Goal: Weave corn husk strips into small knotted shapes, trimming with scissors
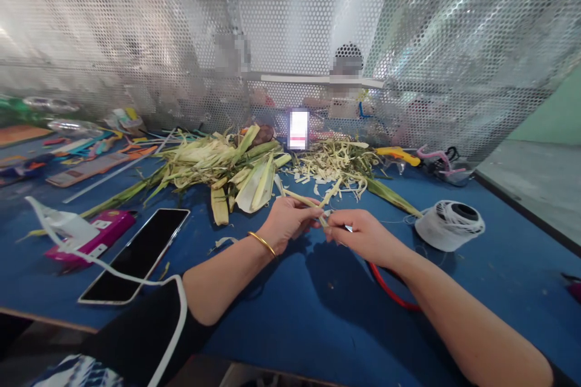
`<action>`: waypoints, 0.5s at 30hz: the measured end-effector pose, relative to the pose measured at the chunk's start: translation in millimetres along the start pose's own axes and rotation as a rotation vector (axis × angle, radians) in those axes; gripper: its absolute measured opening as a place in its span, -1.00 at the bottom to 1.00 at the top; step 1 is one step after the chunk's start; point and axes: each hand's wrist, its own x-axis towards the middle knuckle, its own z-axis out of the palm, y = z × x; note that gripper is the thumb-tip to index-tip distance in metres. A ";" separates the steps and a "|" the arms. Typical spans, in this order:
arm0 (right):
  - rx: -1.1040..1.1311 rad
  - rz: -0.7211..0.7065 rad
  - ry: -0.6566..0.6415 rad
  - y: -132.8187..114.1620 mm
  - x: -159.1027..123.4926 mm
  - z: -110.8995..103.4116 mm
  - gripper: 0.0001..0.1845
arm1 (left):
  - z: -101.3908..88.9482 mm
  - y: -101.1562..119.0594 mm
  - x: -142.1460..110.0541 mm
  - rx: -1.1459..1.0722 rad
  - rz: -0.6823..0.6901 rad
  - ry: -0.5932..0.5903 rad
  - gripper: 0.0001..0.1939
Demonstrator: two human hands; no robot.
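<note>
My left hand [290, 219], with a gold bangle at its wrist, pinches a narrow pale strip of corn husk [303, 198]. Close on its right, my right hand [358, 230] has its fingers closed on the lower end of the husk strips where they cross. A small shiny metal bit shows by the right fingers; I cannot make out what it belongs to. White thread [390, 221] runs from near this hand to a thread spool [447, 227] on the right. Under the right forearm lies a red curved thing [390, 291], partly hidden.
Piled corn husks [200, 160] and shredded husk scraps [338, 160] lie beyond my hands. A phone [136, 257], a magenta power strip [95, 236] and a white cable [179, 296] are on the left. A lit phone [298, 130] stands before the perforated metal screen [290, 24].
</note>
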 end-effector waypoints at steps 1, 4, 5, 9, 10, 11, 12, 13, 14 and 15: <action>0.008 -0.005 -0.016 -0.5 -0.2 0.0 -0.77 | 0.2 -0.5 0.4 -0.002 -0.006 0.002 -0.91; 0.055 0.078 0.040 1.0 1.2 -0.7 -0.70 | -0.9 0.2 0.9 0.040 -0.021 0.009 -0.92; 0.089 0.123 0.093 2.4 2.3 -0.8 -0.68 | -1.5 0.8 0.6 0.065 -0.019 -0.001 -0.91; 0.394 0.256 0.333 8.0 6.6 2.0 -0.67 | -2.6 2.8 -2.9 0.165 -0.060 -0.146 -0.83; 0.492 0.271 0.357 8.7 7.1 3.6 -0.67 | -2.5 2.7 -4.0 0.176 -0.084 -0.193 -0.79; 0.578 0.281 0.365 9.3 7.4 5.3 -0.67 | -2.3 2.4 -5.1 0.177 -0.106 -0.239 -0.75; 0.641 0.285 0.362 9.8 7.6 7.1 -0.67 | -2.2 1.8 -5.8 0.173 -0.121 -0.279 -0.72; 0.681 0.284 0.355 10.5 7.7 8.8 -0.68 | -2.2 1.2 -6.2 0.169 -0.128 -0.313 -0.71; 0.701 0.282 0.347 11.5 7.9 10.1 -0.68 | -2.2 0.5 -6.1 0.170 -0.128 -0.338 -0.70; 0.706 0.278 0.339 13.0 8.1 10.9 -0.68 | -2.2 -0.3 -5.8 0.172 -0.122 -0.348 -0.70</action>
